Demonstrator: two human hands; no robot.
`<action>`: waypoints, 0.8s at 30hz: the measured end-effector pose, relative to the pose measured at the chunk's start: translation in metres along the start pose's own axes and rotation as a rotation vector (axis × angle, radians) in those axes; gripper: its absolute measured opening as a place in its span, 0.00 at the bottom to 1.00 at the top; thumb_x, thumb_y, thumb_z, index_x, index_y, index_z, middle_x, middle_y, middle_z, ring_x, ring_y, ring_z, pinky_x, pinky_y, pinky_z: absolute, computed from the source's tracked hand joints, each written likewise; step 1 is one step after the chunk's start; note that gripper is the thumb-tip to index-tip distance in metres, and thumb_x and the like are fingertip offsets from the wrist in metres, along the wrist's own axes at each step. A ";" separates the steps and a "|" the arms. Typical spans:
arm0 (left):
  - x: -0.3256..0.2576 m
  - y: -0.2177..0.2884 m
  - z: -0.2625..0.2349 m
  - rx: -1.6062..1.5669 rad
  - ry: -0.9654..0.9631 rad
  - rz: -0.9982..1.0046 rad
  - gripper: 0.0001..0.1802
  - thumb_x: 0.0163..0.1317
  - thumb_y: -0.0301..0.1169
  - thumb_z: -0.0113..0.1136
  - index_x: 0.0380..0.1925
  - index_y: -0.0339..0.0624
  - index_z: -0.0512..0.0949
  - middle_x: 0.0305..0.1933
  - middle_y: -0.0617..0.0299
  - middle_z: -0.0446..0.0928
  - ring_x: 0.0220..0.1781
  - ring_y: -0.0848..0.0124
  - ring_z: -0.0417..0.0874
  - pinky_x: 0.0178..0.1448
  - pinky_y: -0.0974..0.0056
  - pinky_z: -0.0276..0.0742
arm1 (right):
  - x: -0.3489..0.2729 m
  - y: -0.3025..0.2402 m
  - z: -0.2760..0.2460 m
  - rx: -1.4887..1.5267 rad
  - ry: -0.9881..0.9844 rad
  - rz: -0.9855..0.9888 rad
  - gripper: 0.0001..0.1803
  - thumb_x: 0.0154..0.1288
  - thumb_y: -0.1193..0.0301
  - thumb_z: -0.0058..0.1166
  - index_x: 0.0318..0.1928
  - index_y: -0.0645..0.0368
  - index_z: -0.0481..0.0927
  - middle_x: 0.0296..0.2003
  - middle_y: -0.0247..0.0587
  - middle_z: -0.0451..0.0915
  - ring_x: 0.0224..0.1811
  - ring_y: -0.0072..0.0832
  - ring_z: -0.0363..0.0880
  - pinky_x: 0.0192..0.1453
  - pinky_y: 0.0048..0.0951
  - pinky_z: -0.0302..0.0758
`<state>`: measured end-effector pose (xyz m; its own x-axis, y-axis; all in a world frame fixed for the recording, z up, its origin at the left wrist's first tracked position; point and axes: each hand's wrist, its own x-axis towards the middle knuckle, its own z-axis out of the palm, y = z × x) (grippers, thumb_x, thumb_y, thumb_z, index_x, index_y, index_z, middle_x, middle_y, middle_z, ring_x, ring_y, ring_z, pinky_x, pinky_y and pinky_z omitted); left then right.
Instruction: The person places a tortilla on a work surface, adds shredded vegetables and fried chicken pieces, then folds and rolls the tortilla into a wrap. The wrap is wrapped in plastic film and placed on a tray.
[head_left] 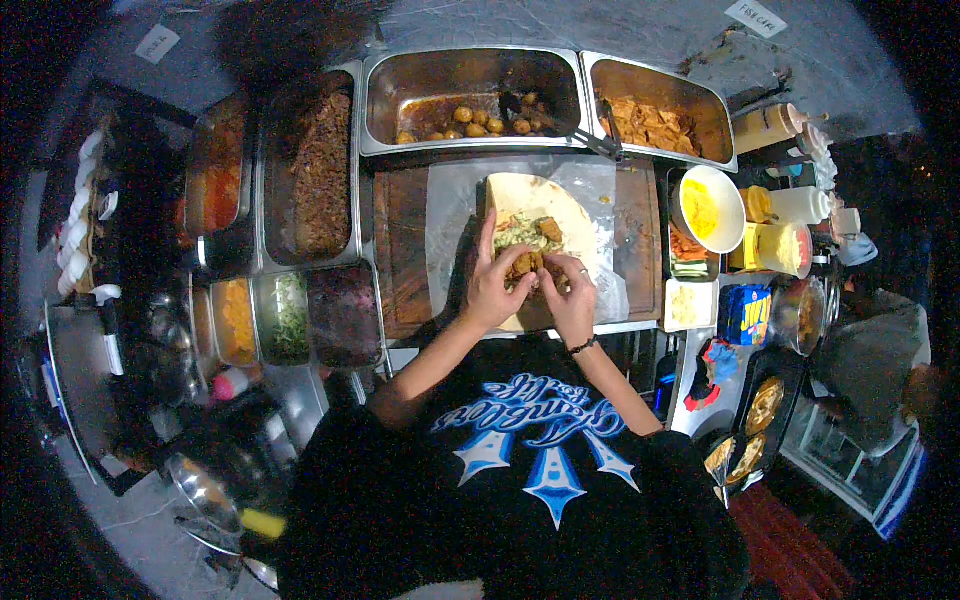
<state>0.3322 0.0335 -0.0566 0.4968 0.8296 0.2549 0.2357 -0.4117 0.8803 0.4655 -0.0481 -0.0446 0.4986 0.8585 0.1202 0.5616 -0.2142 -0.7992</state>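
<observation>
A pale flatbread (515, 187) lies on a sheet of greaseproof paper (446, 205) over a dark wooden board (398, 225). On the flatbread is a shredded greenish and creamy filling (515, 234), with a brown fried chunk (550, 229) on it. My left hand (493, 290) and my right hand (574, 305) meet over the flatbread's near half. Between their fingertips they pinch a crumbly brown fried piece (523, 264). My left index finger stretches along the flatbread's left side. The near part of the filling is partly hidden by my hands.
Beyond the board stand a metal pan (425, 82) with small round potatoes and another (622, 78) with orange-brown chunks; tongs (600, 146) reach over the rim. A pan of dark crumbly food (322, 180) stands left. A white bowl (682, 222) and squeeze bottles (798, 206) stand right.
</observation>
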 end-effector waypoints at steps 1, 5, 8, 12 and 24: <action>0.000 0.000 0.000 0.011 -0.017 0.000 0.23 0.50 0.32 0.68 0.49 0.46 0.79 0.76 0.36 0.44 0.74 0.39 0.55 0.71 0.49 0.60 | -0.001 -0.002 -0.001 0.020 -0.025 0.004 0.14 0.58 0.75 0.58 0.46 0.61 0.82 0.44 0.51 0.81 0.48 0.46 0.80 0.56 0.39 0.76; 0.000 0.003 0.001 0.181 -0.076 0.056 0.23 0.51 0.35 0.68 0.50 0.50 0.80 0.76 0.40 0.45 0.74 0.40 0.54 0.74 0.47 0.54 | 0.001 -0.006 -0.009 0.066 -0.086 -0.006 0.14 0.59 0.76 0.54 0.46 0.62 0.82 0.44 0.50 0.82 0.49 0.47 0.80 0.58 0.39 0.75; -0.002 -0.002 0.008 0.171 -0.024 0.032 0.21 0.50 0.35 0.69 0.48 0.51 0.81 0.76 0.42 0.46 0.74 0.40 0.53 0.74 0.45 0.51 | 0.007 -0.004 -0.016 0.103 -0.141 0.043 0.13 0.60 0.76 0.52 0.45 0.63 0.82 0.42 0.51 0.82 0.48 0.46 0.81 0.57 0.39 0.75; -0.002 -0.002 0.010 0.167 -0.036 0.007 0.19 0.51 0.35 0.69 0.46 0.50 0.82 0.76 0.42 0.48 0.74 0.41 0.54 0.74 0.46 0.53 | 0.042 0.004 -0.023 -0.090 -0.088 0.078 0.10 0.59 0.70 0.57 0.41 0.60 0.82 0.40 0.49 0.83 0.44 0.46 0.80 0.51 0.40 0.75; -0.002 0.008 0.008 0.134 -0.045 -0.048 0.18 0.51 0.33 0.69 0.44 0.50 0.83 0.76 0.42 0.47 0.74 0.41 0.53 0.73 0.47 0.54 | 0.080 0.030 -0.023 0.253 -0.247 0.180 0.10 0.54 0.75 0.64 0.36 0.59 0.77 0.30 0.33 0.80 0.35 0.22 0.78 0.45 0.25 0.75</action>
<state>0.3394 0.0258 -0.0535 0.5187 0.8328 0.1932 0.3681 -0.4215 0.8287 0.5376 0.0031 -0.0453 0.3828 0.9106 -0.1558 0.2839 -0.2764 -0.9182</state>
